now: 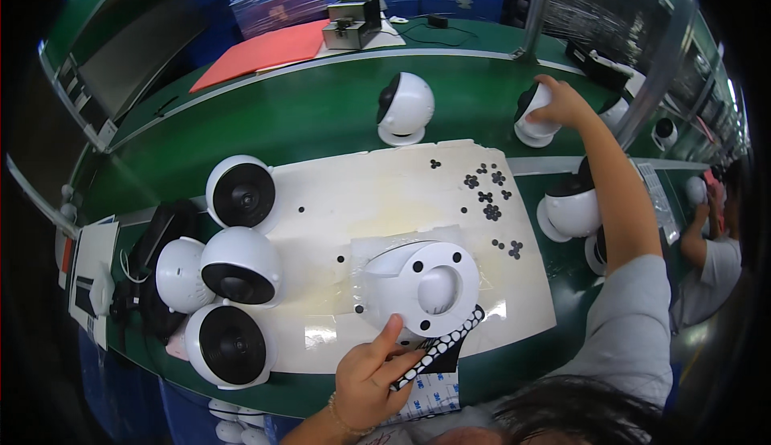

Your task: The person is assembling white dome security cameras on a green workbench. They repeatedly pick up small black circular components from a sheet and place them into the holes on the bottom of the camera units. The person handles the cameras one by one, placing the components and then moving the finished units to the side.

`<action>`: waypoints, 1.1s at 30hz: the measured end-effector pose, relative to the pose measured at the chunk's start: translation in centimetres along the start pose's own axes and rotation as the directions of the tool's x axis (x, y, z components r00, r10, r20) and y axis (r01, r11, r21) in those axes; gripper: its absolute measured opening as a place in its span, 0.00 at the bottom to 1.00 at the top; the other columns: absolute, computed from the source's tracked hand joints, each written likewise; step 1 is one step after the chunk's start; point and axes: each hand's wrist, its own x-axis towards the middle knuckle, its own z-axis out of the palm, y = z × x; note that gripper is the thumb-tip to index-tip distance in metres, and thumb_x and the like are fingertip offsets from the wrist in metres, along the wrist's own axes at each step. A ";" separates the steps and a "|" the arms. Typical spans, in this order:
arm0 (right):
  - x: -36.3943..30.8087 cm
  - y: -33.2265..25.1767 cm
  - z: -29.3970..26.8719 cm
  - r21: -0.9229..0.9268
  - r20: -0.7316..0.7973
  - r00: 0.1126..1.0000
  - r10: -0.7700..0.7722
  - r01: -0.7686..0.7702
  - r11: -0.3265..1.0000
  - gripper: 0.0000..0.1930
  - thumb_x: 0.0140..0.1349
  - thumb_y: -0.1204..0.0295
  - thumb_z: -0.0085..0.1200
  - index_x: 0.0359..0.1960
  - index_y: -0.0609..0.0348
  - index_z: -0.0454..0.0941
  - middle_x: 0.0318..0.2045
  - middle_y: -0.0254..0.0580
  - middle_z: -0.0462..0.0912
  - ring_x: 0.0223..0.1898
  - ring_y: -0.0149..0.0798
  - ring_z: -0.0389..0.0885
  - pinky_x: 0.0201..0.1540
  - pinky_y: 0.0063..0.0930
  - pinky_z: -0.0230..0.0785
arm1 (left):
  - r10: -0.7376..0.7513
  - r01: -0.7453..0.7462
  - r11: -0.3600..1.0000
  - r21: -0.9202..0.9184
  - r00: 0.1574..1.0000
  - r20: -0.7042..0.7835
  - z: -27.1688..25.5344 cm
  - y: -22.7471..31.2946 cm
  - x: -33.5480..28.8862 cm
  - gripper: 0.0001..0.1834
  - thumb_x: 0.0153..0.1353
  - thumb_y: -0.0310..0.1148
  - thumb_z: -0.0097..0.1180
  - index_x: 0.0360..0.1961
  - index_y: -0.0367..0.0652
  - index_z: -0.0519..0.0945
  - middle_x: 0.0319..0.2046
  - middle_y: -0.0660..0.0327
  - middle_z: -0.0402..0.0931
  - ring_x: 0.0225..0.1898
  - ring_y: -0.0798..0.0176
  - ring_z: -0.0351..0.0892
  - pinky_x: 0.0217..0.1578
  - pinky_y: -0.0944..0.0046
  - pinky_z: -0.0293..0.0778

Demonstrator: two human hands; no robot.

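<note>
My right hand (562, 104) reaches to the far right, its fingers wrapped over the top of a white ball-shaped camera (536, 129) with a black front, on the green conveyor surface. Close to me, my left hand (361, 385) pinches a black strip with white round spots (438, 350). The index finger points up beside a white camera unit (393, 288) turned base up on a clear plastic sheet. Its ring-shaped base bears several black round pads (418, 267). The strip partly covers the near edge of that unit.
More white cameras (239, 344) stand in a group at the left, one (414, 100) on the green belt (321, 100), others (572, 208) beside my right arm. Loose black pads (491, 212) lie on the pale board (385, 196). A metal box (345, 35) stands behind. Another person (707, 260) works at far right.
</note>
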 end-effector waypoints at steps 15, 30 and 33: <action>-10.4 -26.0 6.9 0.522 0.044 0.577 -0.815 0.682 0.511 0.45 0.35 0.50 0.63 0.57 0.55 0.62 0.53 0.55 0.65 0.55 0.51 0.64 0.54 0.35 0.59 | 0.045 -0.045 0.999 -0.024 0.999 0.000 -0.2 0.1 0.1 0.17 0.36 0.24 0.59 0.33 0.39 0.78 0.54 0.44 0.63 0.28 0.60 0.78 0.27 0.67 0.71; 0.3 -11.6 9.6 0.913 0.206 0.961 0.187 -0.258 0.317 0.45 0.41 0.53 0.62 0.60 0.53 0.52 0.54 0.53 0.61 0.53 0.51 0.64 0.46 0.53 0.64 | 0.060 -0.056 0.995 -0.081 0.997 0.047 -0.9 1.0 0.7 0.17 0.36 0.22 0.59 0.34 0.37 0.78 0.57 0.42 0.58 0.32 0.59 0.78 0.30 0.66 0.72; -2.0 -12.7 9.7 0.915 -0.143 0.976 0.166 0.067 0.398 0.45 0.42 0.56 0.63 0.61 0.51 0.51 0.49 0.51 0.65 0.46 0.47 0.72 0.37 0.36 0.74 | 0.041 -0.035 0.992 -0.125 0.998 0.046 -0.8 1.0 0.9 0.16 0.37 0.22 0.59 0.34 0.36 0.78 0.57 0.42 0.58 0.31 0.58 0.77 0.30 0.66 0.72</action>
